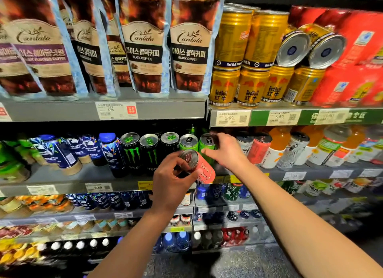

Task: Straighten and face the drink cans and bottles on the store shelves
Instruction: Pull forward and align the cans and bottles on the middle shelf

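Head view: the left hand point(172, 180) grips a pink can point(200, 167), fingers curled round its upper body, and holds it tilted in the air in front of the middle shelf point(62, 178), top rim toward the camera. The right hand point(224, 151) reaches to the green can point(207, 146) at the right end of the can row; its fingers wrap over that can's right side and top, the thumb extended toward the pink can.

Risks, judged from this position:
- The pink can is off the shelf and tilted. A loose grip would drop it onto the lower shelves or floor.
- The right hand works close to the black cans point(149, 151) and the second green can point(188, 143). A sideways push on the held can could knock its neighbours out of line or over.
- Setting the pink can down at a tilt could tip it against the row.
- On the upper shelf, two gold cans point(310, 46) lie on their sides on top of upright ones. A jolt to the shelving could roll them off.

Visibility limits:
- The slot intended for the pink can is hidden behind both hands.
- The pink can's label is partly covered by fingers and blurred.
- Right fingertips are hidden behind the green can.
- Price tags and bottles point(290, 151) to the right are motion-blurred; lower shelves are dim and cannot be read.
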Demonstrator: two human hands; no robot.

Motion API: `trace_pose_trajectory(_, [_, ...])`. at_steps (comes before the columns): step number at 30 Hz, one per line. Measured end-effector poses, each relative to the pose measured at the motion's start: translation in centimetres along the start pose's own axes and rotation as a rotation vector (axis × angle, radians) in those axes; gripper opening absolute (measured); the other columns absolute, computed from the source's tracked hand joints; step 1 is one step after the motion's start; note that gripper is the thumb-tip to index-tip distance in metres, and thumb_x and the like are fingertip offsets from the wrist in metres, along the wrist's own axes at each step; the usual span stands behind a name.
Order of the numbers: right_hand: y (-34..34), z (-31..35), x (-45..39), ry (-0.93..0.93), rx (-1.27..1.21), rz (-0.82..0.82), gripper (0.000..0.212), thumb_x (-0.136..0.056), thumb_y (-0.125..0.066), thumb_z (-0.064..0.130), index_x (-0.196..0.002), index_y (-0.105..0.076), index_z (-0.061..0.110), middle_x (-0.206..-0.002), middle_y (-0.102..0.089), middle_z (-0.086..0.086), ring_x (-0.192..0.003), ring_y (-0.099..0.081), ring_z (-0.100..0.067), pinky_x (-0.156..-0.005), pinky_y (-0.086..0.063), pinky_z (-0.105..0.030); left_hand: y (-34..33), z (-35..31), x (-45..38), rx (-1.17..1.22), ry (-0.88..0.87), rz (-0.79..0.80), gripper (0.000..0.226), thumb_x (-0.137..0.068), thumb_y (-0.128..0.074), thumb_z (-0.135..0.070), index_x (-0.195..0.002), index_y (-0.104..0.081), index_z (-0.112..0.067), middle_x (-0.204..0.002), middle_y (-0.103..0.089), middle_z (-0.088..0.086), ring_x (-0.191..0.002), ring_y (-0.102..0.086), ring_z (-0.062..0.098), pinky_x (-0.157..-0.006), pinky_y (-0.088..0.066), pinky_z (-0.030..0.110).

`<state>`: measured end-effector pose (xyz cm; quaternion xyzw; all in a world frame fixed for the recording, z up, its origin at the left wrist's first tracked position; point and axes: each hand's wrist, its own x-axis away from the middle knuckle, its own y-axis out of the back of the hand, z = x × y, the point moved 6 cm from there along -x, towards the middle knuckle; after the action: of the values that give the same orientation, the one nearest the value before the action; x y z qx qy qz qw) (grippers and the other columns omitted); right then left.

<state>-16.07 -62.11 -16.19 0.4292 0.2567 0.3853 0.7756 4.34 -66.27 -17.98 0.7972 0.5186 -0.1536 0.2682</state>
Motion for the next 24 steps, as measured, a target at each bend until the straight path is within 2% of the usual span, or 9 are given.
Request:
trace_pose_trajectory(2, [0.1, -0.5, 0.7, 0.022, -0.072, 0.000, 0.068, -0.078, -0.077, 0.045, -0.130, -0.052, 0.009, -0.122, -0.062, -0.010, -0.115, -0.057, -0.027, -0.093, -0.049, -0.035, -0.8, -0.4, 0.0, 0.000, 0.001, -0.001, 0.033, -0.069, -0.088, -0.026, -0.076, -0.056, -0.030, -0.115, -0.064, -0.015, -0.110, -0.063, 0.002, -0.079, -0.061, 0.031])
trace_pose_trajectory(6, [1.3, -2.8, 2.5, 0.025, -0.168, -0.109, 0.058, -0.089, -0.066, 0.041, -0.138, -0.046, 0.017, -0.125, -0.063, -0.008, -0.104, -0.061, -0.023, -0.082, -0.045, -0.030, -2.8, -1.3, 0.2, -0.009, 0.014, -0.013, 0.032, -0.069, -0.088, -0.029, -0.075, -0.057, -0.023, -0.112, -0.065, -0.016, -0.112, -0.062, 0.003, -0.081, -0.060, 0.039])
trace_pose_trajectory(9, [2.5, -4.8, 3.7, 0.049, -0.224, -0.191, 0.041, -0.093, -0.062, 0.037, -0.129, -0.055, 0.020, -0.117, -0.067, 0.000, -0.099, -0.062, -0.017, -0.076, -0.040, -0.023, -4.4, -2.3, 0.2, -0.034, 0.018, -0.050, 0.034, -0.070, -0.089, -0.027, -0.072, -0.056, -0.024, -0.093, -0.064, -0.012, -0.093, -0.066, 0.009, -0.075, -0.059, 0.039])
trace_pose_trajectory(12, [3.2, -7.3, 4.5, 0.051, -0.266, -0.214, 0.030, -0.093, -0.061, 0.035, -0.121, -0.060, 0.023, -0.107, -0.066, 0.008, -0.087, -0.059, -0.007, -0.072, -0.038, -0.019, -6.0, -3.7, 0.5, -0.103, 0.001, -0.116, 0.037, -0.069, -0.089, -0.027, -0.072, -0.052, -0.031, -0.082, -0.059, -0.017, -0.083, -0.062, 0.004, -0.076, -0.051, 0.020])
trace_pose_trajectory(15, [3.8, -9.5, 4.7, 0.054, -0.355, -0.193, 0.013, -0.093, -0.061, 0.027, -0.107, -0.062, 0.027, -0.095, -0.067, 0.010, -0.084, -0.060, -0.005, -0.070, -0.041, -0.018, -7.8, -4.7, 0.8, -0.139, 0.001, -0.155, 0.034, -0.070, -0.088, -0.027, -0.074, -0.054, -0.029, -0.094, -0.059, -0.024, -0.108, -0.058, -0.007, -0.092, -0.041, 0.006])
trace_pose_trajectory(18, [5.0, -10.2, 5.3, 0.208, -0.392, -0.248, 0.011, -0.089, -0.059, 0.015, -0.096, -0.063, 0.023, -0.087, -0.067, 0.009, -0.078, -0.056, 0.003, -0.071, -0.042, -0.012, -9.3, -5.1, 0.9, -0.196, 0.001, -0.219, 0.035, -0.068, -0.090, -0.021, -0.076, -0.056, -0.028, -0.103, -0.059, -0.011, -0.109, -0.053, -0.010, -0.093, -0.035, 0.002])
trace_pose_trajectory(19, [5.3, -10.6, 5.5, 0.231, -0.419, -0.251, 0.017, -0.087, -0.061, 0.012, -0.100, -0.065, 0.021, -0.090, -0.069, 0.008, -0.083, -0.059, 0.003, -0.077, -0.045, -0.013, -9.8, -5.1, 0.8, -0.214, 0.010, -0.232, 0.036, -0.067, -0.090, -0.019, -0.076, -0.057, -0.027, -0.104, -0.058, -0.009, -0.107, -0.054, -0.008, -0.092, -0.035, 0.001])
trace_pose_trajectory(21, [5.3, -11.9, 5.5, 0.153, -0.437, -0.189, 0.025, -0.086, -0.064, 0.013, -0.110, -0.067, 0.020, -0.102, -0.072, 0.002, -0.096, -0.066, -0.013, -0.087, -0.052, -0.030, -10.8, -5.3, 0.7, -0.249, 0.022, -0.242, 0.034, -0.067, -0.091, -0.017, -0.077, -0.059, -0.025, -0.105, -0.058, -0.009, -0.103, -0.056, -0.001, -0.090, -0.040, 0.005])
trace_pose_trajectory(24, [5.2, -13.2, 5.1, 0.099, -0.413, -0.103, 0.022, -0.089, -0.063, 0.023, -0.110, -0.068, 0.020, -0.107, -0.072, 0.001, -0.098, -0.066, -0.018, -0.088, -0.052, -0.034, -11.9, -5.7, 0.6, -0.285, 0.038, -0.261, 0.029, -0.068, -0.090, -0.016, -0.088, -0.069, -0.015, -0.108, -0.063, -0.004, -0.101, -0.059, 0.006, -0.088, -0.049, 0.018])
